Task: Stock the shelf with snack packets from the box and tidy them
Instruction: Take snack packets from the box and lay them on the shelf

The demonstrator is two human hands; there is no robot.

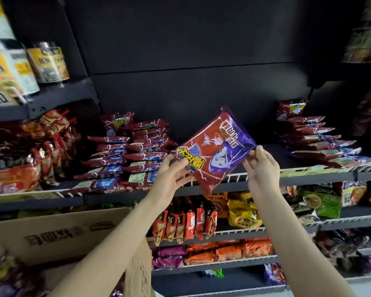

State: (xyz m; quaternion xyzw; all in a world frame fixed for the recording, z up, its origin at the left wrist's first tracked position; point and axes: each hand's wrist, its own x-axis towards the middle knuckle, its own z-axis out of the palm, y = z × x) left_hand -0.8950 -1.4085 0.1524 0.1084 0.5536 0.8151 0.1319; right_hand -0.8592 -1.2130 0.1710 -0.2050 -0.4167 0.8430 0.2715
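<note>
Red packet: a red and purple snack packet [215, 150] is held up in front of the shelf [308, 175], tilted, its print upside down
Left hand: the left hand [171, 175] pinches the packet's lower left edge, thumb on the front, fingers behind
Right hand: the right hand [262, 166] pinches the packet's right corner between thumb and fingertips
Shelf gap: the held packet hangs over a bare stretch of dark shelf between two groups of the same packets
Left stacks: two flat stacks [131, 153] of matching packets lie on the shelf, one packet standing upright behind them
Right stack: another leaning stack [317, 142] lies on the shelf, well apart from the left ones, with one packet upright at the back
Box: an open cardboard box [62, 234] sits low on the left, purple packets [7, 277] showing inside
Lower shelves: orange, yellow and green packets [223, 219] fill the tiers below
Upper left: yellow-labelled jars [48, 62] stand on a higher shelf, blurred
</note>
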